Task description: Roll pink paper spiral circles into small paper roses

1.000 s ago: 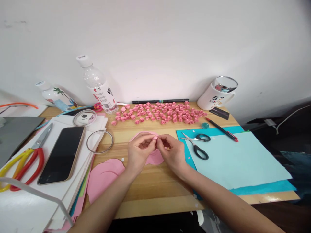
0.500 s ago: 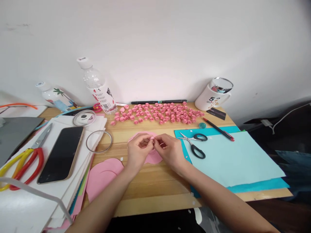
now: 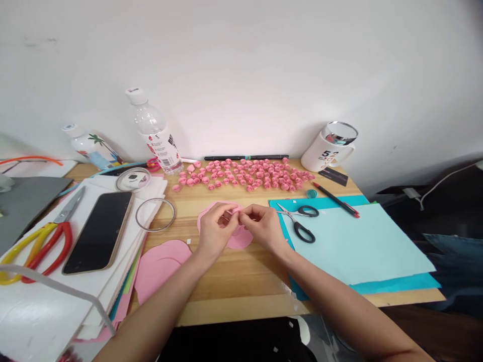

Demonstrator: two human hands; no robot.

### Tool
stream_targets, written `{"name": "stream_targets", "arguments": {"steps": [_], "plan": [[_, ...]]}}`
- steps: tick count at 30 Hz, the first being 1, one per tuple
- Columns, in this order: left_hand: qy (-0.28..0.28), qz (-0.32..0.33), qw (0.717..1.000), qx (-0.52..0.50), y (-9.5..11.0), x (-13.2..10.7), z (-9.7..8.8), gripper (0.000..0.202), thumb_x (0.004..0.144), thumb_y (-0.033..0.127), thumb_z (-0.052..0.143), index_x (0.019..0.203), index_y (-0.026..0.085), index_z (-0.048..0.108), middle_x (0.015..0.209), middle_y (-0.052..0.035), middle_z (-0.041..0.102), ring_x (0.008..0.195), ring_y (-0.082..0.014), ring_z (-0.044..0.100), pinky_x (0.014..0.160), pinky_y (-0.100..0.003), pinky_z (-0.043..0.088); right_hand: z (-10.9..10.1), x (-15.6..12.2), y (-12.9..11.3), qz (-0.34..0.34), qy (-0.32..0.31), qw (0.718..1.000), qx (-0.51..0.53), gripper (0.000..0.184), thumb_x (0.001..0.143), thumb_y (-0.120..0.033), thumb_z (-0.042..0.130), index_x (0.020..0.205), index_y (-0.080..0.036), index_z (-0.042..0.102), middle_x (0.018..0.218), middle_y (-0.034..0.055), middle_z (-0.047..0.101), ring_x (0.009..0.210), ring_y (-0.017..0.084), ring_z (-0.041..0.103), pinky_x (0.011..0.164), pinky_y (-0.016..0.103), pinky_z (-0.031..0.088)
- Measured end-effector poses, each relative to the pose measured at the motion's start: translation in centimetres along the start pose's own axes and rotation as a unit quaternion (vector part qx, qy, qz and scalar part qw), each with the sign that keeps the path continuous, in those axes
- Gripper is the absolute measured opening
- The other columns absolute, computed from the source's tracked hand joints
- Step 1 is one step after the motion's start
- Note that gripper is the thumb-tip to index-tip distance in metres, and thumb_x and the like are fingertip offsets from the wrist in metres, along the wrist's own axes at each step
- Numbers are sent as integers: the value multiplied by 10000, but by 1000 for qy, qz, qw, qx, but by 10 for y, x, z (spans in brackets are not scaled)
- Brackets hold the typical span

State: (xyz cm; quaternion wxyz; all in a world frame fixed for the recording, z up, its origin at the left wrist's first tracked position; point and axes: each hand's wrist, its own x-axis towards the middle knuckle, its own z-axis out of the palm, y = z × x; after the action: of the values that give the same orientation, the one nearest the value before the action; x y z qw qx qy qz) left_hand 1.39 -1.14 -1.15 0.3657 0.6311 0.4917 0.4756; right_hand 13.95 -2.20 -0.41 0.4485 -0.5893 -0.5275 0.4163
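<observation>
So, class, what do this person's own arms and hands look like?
The left hand and right hand are both ungloved. The left forearm and right forearm show no sleeve, watch or bracelet, and no clear markings. Whether a ring is worn, I cannot tell.

The wall [image 3: 241, 75] is brightly and softly lit, while the far right is sunk in darkness. A faint shadow is cast beside the mug [image 3: 320, 151]. Sheen is caught on the desk [image 3: 234, 301] near its front edge. The bottle [image 3: 156, 136] is tilted by wide-angle distortion; fine detail is softened at the hands [image 3: 215, 231].
</observation>
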Motion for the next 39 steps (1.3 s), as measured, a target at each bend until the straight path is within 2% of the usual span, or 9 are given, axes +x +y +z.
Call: {"name": "stream_targets", "arguments": {"steps": [5,9,14,18,21,25,28,33,39], "plan": [[7,-4,1000,6,-4,0,1,160,764,213,573,885,167,667,823,-40,670,711,-131,632,636,-225,515,2,-3,3,-46,18,998,-45,158,717,-273,555,605,-173,604,610,25,667,558,150,617,544,238,462],[-26,-3,999,-34,-6,0,2,264,756,232,584,1007,173,643,890,-55,664,677,-129,633,583,-225,525,0,1,0,6,26,999,-31,151,680,-260,555,566,-166,590,575,36,656,532,157,604,507,241,435],[-20,-42,998,-48,-4,0,2,163,741,222,591,877,154,651,847,-51,652,613,-112,610,549,-218,514,-1,3,-2,15,9,1000,-19,164,671,-258,550,537,-165,573,560,39,647,528,157,599,510,243,436],[-21,-100,991,-89,-1,0,1,110,726,249,611,752,145,633,704,-25,644,546,-113,595,510,-220,501,2,-1,1,-27,4,999,-47,163,702,-263,559,565,-175,569,564,20,640,519,143,594,505,234,439],[-36,-156,976,-146,3,0,0,142,721,280,616,756,143,601,598,9,611,459,-105,566,452,-219,483,3,-3,4,-80,20,992,-95,166,729,-263,554,585,-184,575,575,11,634,525,135,585,524,237,450],[-35,-170,970,-168,8,0,1,158,710,280,627,775,141,591,594,22,602,434,-87,550,431,-199,462,5,-4,6,-116,47,982,-143,176,742,-264,550,586,-188,581,586,15,629,521,133,567,521,243,443],[-37,-171,969,-176,7,1,2,155,716,284,622,744,139,573,592,23,589,421,-82,542,427,-203,464,4,-4,4,-84,35,990,-108,172,734,-271,551,586,-186,577,585,14,636,525,136,579,521,241,441],[-57,-178,959,-211,3,3,0,310,692,271,654,965,144,581,731,18,576,475,-94,593,471,-229,506,0,3,1,1,15,1000,-6,164,677,-254,549,534,-174,554,538,16,623,504,136,572,495,233,421],[-60,-122,977,-162,-3,3,-1,303,710,249,641,999,163,604,785,-2,604,571,-100,619,543,-219,518,0,8,4,27,12,999,45,146,645,-267,567,544,-162,571,527,9,610,491,122,548,502,230,421]]}}
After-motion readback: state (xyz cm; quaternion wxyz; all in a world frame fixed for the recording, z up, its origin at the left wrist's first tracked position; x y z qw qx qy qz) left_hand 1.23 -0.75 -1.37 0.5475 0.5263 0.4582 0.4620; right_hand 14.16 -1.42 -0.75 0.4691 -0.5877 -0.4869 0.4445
